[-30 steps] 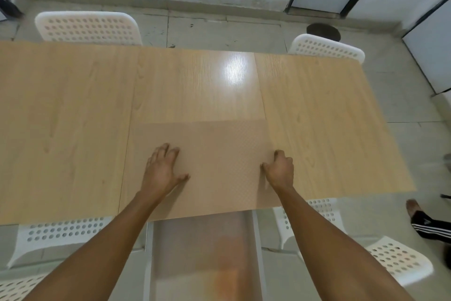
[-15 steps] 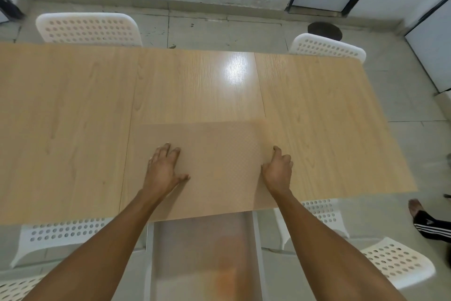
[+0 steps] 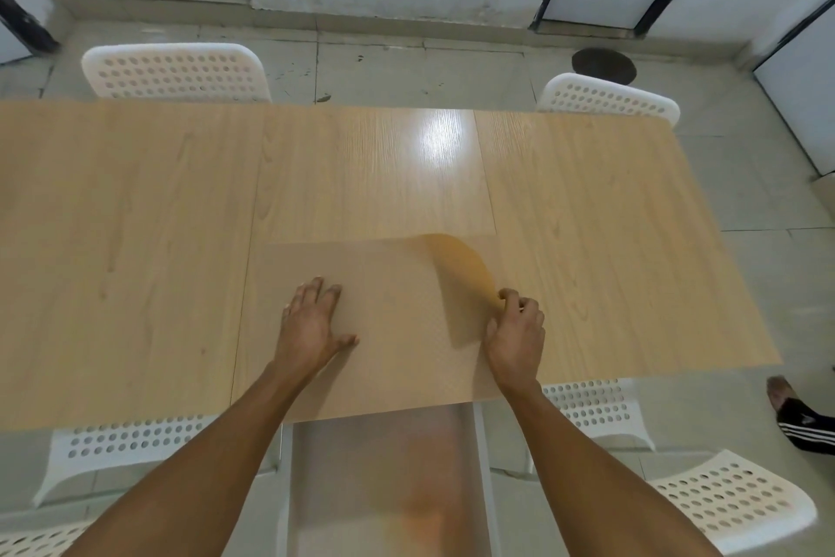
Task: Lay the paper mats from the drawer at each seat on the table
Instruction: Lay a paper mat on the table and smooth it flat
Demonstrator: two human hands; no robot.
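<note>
A stack of tan paper mats (image 3: 397, 312) lies flat on the wooden table (image 3: 135, 240) at its near edge, in front of me. My left hand (image 3: 311, 326) rests flat on the stack with fingers spread. My right hand (image 3: 515, 330) pinches the right edge of the top mat (image 3: 461, 267) and curls it up off the stack, so its brighter underside shows. An open drawer (image 3: 384, 479) sticks out from under the table's near edge; its inside looks hazy.
White perforated chairs stand around the table: two on the far side (image 3: 176, 70) (image 3: 607, 98), others on the near side (image 3: 122, 448) (image 3: 592, 407) (image 3: 732, 507). Another person's foot and striped trouser leg (image 3: 799, 412) show at the right.
My right hand has gone from resting at the stack's right edge to pinching the top mat and peeling its right side upward. My left hand stays flat on the stack.
</note>
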